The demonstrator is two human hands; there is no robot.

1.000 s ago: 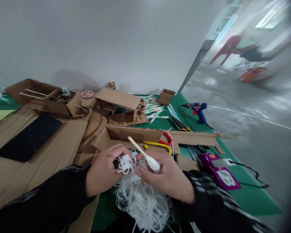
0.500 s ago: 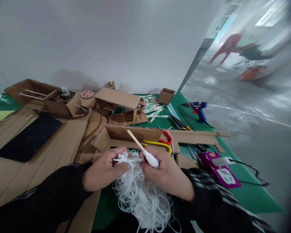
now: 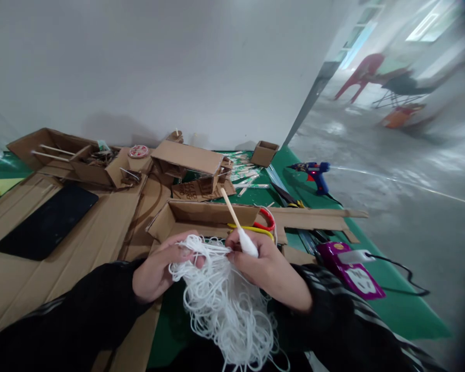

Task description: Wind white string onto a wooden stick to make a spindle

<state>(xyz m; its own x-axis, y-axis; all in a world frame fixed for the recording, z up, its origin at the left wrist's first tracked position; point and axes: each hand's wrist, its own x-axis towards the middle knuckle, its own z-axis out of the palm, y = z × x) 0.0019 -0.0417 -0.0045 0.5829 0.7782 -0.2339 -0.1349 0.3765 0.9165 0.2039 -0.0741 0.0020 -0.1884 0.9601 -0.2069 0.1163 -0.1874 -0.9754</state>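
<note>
A big tangle of white string [image 3: 232, 310] hangs between my hands over the table's near edge. My left hand [image 3: 158, 266] is closed on loops at its upper left, the strands covering some of the fingertips. At the upper right of the tangle, my right hand [image 3: 269, 268] pinches strands. It also holds a wooden stick [image 3: 231, 208] whose lower end is thickly wound in white string [image 3: 248, 244]; the bare end points up and away. Just beyond the hands lies a long open cardboard tray [image 3: 213, 213], with red and yellow looped handles [image 3: 267, 219] at its right end.
A cardboard box structure [image 3: 188, 156] and a compartmented cardboard box [image 3: 89, 165] stand along the wall. To the left, a black tablet-like slab [image 3: 46, 219] lies on cardboard. On the right are a blue glue gun [image 3: 315, 173], a purple packet [image 3: 351, 274] and scissors [image 3: 289, 196].
The stick has swung more upright and slightly right. My left hand has turned and shifted a little left, spreading the string loops wider at the top.
</note>
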